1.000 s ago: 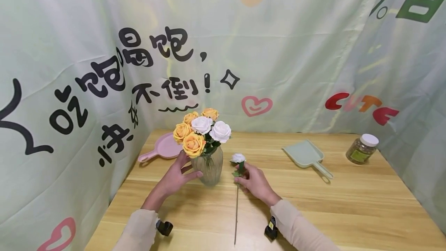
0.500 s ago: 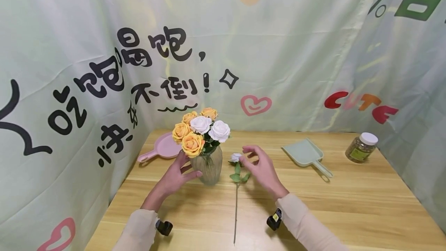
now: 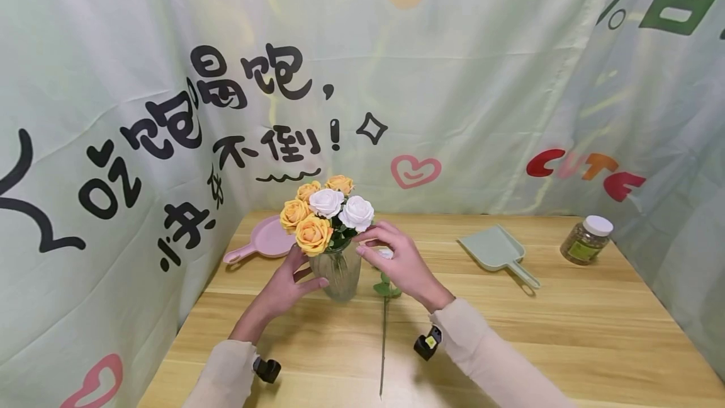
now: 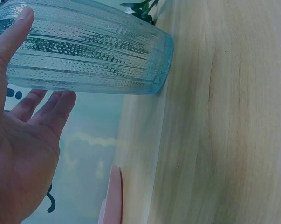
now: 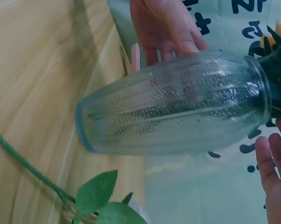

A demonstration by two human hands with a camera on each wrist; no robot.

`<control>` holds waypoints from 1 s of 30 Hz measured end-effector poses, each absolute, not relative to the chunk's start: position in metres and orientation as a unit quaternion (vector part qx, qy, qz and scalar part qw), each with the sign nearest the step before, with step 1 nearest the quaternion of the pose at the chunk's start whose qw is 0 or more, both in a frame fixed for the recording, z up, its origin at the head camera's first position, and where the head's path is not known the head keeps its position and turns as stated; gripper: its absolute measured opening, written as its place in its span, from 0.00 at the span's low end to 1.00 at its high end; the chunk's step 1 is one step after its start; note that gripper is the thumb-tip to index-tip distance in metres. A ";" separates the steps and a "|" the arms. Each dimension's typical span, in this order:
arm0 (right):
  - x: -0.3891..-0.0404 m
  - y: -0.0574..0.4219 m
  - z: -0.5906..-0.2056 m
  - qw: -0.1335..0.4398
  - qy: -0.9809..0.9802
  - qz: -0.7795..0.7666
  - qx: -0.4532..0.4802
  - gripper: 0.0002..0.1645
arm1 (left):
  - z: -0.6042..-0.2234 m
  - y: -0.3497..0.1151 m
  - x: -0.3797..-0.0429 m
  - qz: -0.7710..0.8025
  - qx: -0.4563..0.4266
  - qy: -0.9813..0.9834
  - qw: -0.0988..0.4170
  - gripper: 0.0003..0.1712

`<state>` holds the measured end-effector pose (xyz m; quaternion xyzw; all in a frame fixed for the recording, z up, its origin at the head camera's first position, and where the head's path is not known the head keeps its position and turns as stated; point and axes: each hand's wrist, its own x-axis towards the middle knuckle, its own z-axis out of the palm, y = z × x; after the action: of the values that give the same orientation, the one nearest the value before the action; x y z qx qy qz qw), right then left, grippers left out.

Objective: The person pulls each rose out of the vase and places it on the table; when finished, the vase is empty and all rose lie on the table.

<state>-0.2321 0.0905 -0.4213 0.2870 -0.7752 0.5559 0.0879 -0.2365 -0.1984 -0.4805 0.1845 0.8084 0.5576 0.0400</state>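
A ribbed clear glass vase (image 3: 338, 272) stands on the table, holding orange roses (image 3: 313, 235) and white roses (image 3: 357, 213) with green leaves. My left hand (image 3: 287, 288) holds its left side, thumb across the front and fingers behind, as the left wrist view (image 4: 28, 126) also shows. At the vase's mouth, my right hand (image 3: 399, 260) has its fingertips just under the right white rose, thumb and forefinger apart. Beneath that hand a loose white rose (image 3: 386, 254) lies on the table, its bloom partly covered and its long stem (image 3: 384, 345) pointing toward me.
Behind the vase on the left lies a pink toy pan (image 3: 270, 238). A pale green dustpan (image 3: 495, 248) lies right of centre, and a white-lidded jar (image 3: 587, 240) stands at the back right. Printed curtains border the wooden table (image 3: 538, 345).
My right hand has let go of the loose white rose, lifted off it, and moved left to the flowers at the vase's mouth. The left hand has stayed on the vase.
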 end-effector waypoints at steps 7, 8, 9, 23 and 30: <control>-0.239 0.079 -0.424 0.089 -0.788 0.542 0.277 0.16 | -0.482 -0.199 -0.236 0.555 0.185 0.810 0.043 0.63; -0.239 0.078 -0.424 0.089 -0.788 0.543 0.275 0.17 | -0.482 -0.198 -0.237 0.555 0.184 0.810 0.044 0.63; -0.239 0.078 -0.424 0.090 -0.789 0.543 0.272 0.17 | -0.483 -0.198 -0.237 0.553 0.183 0.812 0.044 0.63; -0.241 0.078 -0.395 0.171 -0.717 0.615 0.279 0.18 | -0.484 -0.200 -0.238 0.557 0.176 0.810 0.048 0.63; -0.243 0.085 -0.375 0.229 -0.678 0.653 0.248 0.16 | -0.485 -0.201 -0.238 0.558 0.178 0.809 0.044 0.62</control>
<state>-0.2432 0.0851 -0.3748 0.2481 -0.6783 0.6526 0.2291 -0.2380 -0.2011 -0.4851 0.1779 0.8091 0.5584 0.0440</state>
